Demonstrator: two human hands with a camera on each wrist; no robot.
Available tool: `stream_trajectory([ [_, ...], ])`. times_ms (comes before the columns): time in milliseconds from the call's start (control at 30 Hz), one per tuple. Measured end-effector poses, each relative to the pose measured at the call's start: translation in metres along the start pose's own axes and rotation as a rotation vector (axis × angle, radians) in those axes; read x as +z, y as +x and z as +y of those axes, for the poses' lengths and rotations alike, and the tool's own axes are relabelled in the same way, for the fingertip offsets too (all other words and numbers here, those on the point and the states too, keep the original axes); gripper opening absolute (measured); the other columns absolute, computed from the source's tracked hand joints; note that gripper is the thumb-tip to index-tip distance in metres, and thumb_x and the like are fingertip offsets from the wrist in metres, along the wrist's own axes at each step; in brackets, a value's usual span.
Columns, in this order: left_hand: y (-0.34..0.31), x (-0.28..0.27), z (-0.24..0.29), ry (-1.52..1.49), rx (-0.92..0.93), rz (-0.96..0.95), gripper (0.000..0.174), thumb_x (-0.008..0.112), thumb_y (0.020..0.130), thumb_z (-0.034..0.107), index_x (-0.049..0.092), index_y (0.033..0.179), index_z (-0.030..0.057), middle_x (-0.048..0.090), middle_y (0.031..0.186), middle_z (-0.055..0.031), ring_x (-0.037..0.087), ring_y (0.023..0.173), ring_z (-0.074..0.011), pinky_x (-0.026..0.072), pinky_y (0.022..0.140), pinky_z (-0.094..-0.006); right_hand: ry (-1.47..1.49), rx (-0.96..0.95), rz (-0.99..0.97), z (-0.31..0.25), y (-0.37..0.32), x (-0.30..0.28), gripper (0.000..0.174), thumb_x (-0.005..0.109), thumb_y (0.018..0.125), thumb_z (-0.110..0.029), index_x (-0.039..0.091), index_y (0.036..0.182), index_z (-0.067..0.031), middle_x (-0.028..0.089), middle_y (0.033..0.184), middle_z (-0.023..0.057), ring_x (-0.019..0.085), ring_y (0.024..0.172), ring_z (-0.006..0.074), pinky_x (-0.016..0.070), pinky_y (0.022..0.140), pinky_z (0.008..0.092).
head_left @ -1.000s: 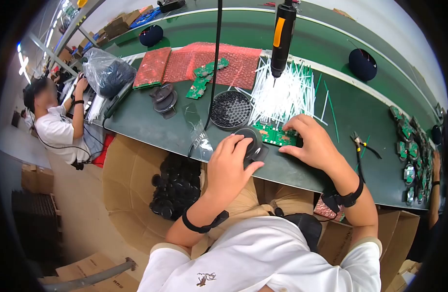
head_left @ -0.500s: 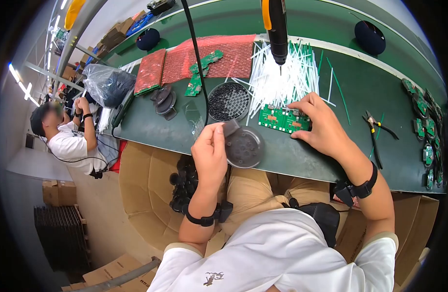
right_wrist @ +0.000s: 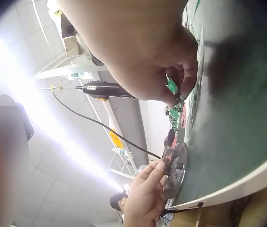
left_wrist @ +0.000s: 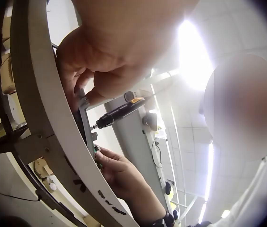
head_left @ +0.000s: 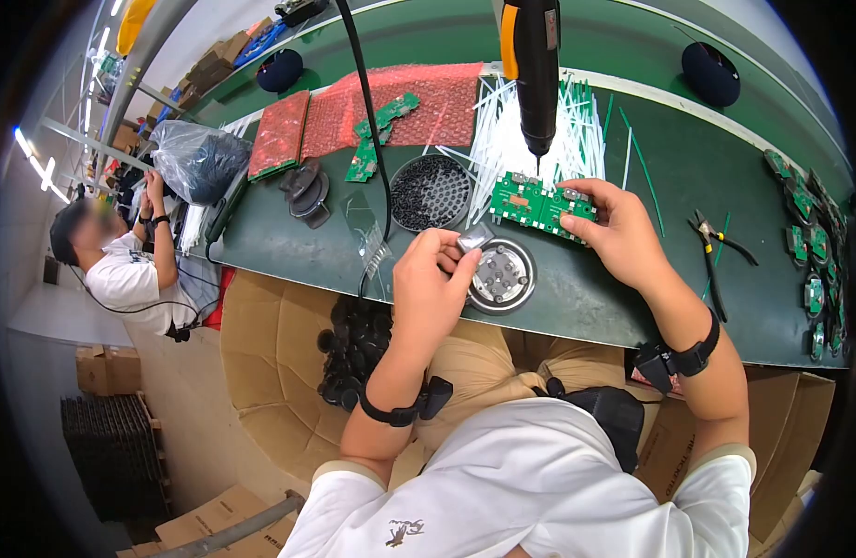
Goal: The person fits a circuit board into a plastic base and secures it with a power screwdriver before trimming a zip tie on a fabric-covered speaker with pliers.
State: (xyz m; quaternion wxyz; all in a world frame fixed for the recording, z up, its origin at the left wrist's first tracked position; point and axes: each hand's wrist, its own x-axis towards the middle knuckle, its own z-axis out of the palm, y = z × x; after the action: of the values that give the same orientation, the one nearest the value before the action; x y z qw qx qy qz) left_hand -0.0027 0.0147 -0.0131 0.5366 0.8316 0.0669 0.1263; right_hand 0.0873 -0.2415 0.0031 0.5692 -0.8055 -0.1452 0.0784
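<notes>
In the head view the left hand (head_left: 431, 279) pinches the tab of a round dark disc-shaped part (head_left: 502, 276), whose inner face with small round features shows. The right hand (head_left: 623, 232) grips the right end of a green circuit board (head_left: 542, 206), thumb on top and fingers behind. The board lies just above and right of the disc, near white strips (head_left: 549, 139). In the right wrist view the left hand (right_wrist: 145, 191) holds the clear-edged disc (right_wrist: 175, 177) by its tab. A black and orange electric screwdriver (head_left: 537, 79) hangs over the strips, its bit pointing down.
A round dish of small black parts (head_left: 431, 193) stands left of the strips, beside a hanging cable (head_left: 370, 121). Pliers (head_left: 711, 251) lie at the right, with linked boards (head_left: 812, 251) beyond. Red bubble wrap (head_left: 391, 93) lies behind. Another person (head_left: 135, 270) sits at far left.
The left hand has turned the disc, first held palm-down, so its inner face shows, and brought it near the board. The right hand has tilted the board up slightly.
</notes>
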Motion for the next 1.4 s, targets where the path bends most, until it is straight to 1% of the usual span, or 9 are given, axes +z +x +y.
stream_trajectory([
  [200, 0.000, -0.001, 0.013, 0.437, 0.370, 0.122, 0.039, 0.080, 0.092, 0.007, 0.065, 0.126, -0.0026, 0.069, 0.105, -0.0114, 0.064, 0.082, -0.0141, 0.0508, 0.067, -0.0262, 0.212, -0.001, -0.121, -0.005, 0.000, -0.001, 0.037, 0.076, 0.093, 0.001, 0.069, 0.130, -0.0031, 0.074, 0.113, 0.0029, 0.065, 0.093, 0.0091, 0.0544, 0.084, 0.0277],
  [433, 0.013, 0.024, 0.040, -0.347, -0.014, -0.274, 0.041, 0.070, 0.098, -0.002, 0.057, 0.137, -0.0020, 0.074, 0.114, -0.0097, 0.071, 0.095, -0.0107, 0.0597, 0.072, -0.0239, 0.411, 0.011, -0.187, -0.022, -0.012, 0.009, 0.018, 0.072, 0.099, -0.001, 0.069, 0.116, 0.0012, 0.072, 0.109, 0.0059, 0.069, 0.090, 0.0081, 0.0609, 0.069, 0.0242],
  [700, 0.002, 0.053, 0.054, 0.079, 0.188, -0.073, 0.029, 0.067, 0.097, -0.009, 0.064, 0.126, -0.0037, 0.075, 0.108, -0.0102, 0.074, 0.094, -0.0122, 0.0622, 0.074, -0.0239, -0.009, -0.001, 0.063, -0.018, -0.017, 0.016, 0.020, 0.075, 0.098, -0.009, 0.069, 0.109, 0.0057, 0.077, 0.085, 0.0129, 0.078, 0.071, 0.0162, 0.0603, 0.059, 0.0281],
  [867, 0.020, 0.041, 0.032, -0.659, -0.160, -0.276, 0.042, 0.068, 0.099, -0.006, 0.057, 0.140, -0.0050, 0.073, 0.118, -0.0141, 0.074, 0.098, -0.0159, 0.0662, 0.080, -0.0285, -0.044, -0.152, -0.149, -0.013, 0.001, -0.010, 0.021, 0.080, 0.095, -0.011, 0.071, 0.109, 0.0021, 0.071, 0.084, 0.0053, 0.064, 0.077, 0.0058, 0.0519, 0.068, 0.0259],
  [1033, 0.020, 0.023, 0.033, -0.944, -0.267, -0.531, 0.039, 0.066, 0.101, -0.003, 0.056, 0.139, -0.0054, 0.073, 0.117, -0.0133, 0.073, 0.100, -0.0172, 0.0655, 0.082, -0.0283, 0.293, -0.011, -0.384, -0.006, 0.008, -0.024, 0.028, 0.084, 0.089, -0.015, 0.073, 0.110, -0.0008, 0.070, 0.089, 0.0050, 0.062, 0.085, 0.0121, 0.0510, 0.077, 0.0301],
  [1167, 0.015, 0.029, 0.025, -0.767, -0.121, -0.360, 0.030, 0.067, 0.101, -0.003, 0.059, 0.130, -0.0029, 0.072, 0.115, -0.0131, 0.070, 0.110, -0.0185, 0.0627, 0.093, -0.0326, -0.685, -0.611, 0.520, -0.002, 0.017, -0.020, 0.034, 0.084, 0.086, -0.019, 0.075, 0.114, -0.0023, 0.075, 0.099, 0.0119, 0.067, 0.089, 0.0283, 0.0539, 0.083, 0.0393],
  [1233, 0.017, 0.031, 0.017, -0.775, -0.042, -0.336, 0.025, 0.067, 0.100, -0.004, 0.062, 0.124, -0.0020, 0.072, 0.115, -0.0124, 0.069, 0.113, -0.0196, 0.0606, 0.097, -0.0347, -0.310, -0.288, 0.342, -0.014, 0.008, -0.019, 0.032, 0.080, 0.094, -0.022, 0.072, 0.117, -0.0014, 0.075, 0.097, 0.0104, 0.069, 0.083, 0.0225, 0.0554, 0.076, 0.0353],
  [1300, 0.021, 0.031, 0.016, -0.285, 0.382, -0.274, 0.018, 0.069, 0.095, -0.007, 0.068, 0.112, 0.0001, 0.072, 0.118, -0.0106, 0.068, 0.115, -0.0238, 0.0560, 0.100, -0.0386, 0.291, 0.169, -0.133, -0.024, 0.001, -0.012, 0.032, 0.074, 0.102, -0.026, 0.069, 0.121, -0.0008, 0.075, 0.098, 0.0085, 0.069, 0.078, 0.0153, 0.0557, 0.068, 0.0290],
  [1400, 0.021, 0.026, 0.029, -0.131, 0.502, -0.216, 0.028, 0.074, 0.086, -0.008, 0.071, 0.113, 0.0024, 0.072, 0.121, -0.0106, 0.068, 0.115, -0.0262, 0.0535, 0.100, -0.0396, 0.507, 0.150, -0.354, -0.009, -0.001, 0.000, 0.029, 0.072, 0.102, -0.013, 0.065, 0.126, 0.0031, 0.075, 0.104, 0.0095, 0.072, 0.086, 0.0135, 0.0587, 0.070, 0.0264],
])
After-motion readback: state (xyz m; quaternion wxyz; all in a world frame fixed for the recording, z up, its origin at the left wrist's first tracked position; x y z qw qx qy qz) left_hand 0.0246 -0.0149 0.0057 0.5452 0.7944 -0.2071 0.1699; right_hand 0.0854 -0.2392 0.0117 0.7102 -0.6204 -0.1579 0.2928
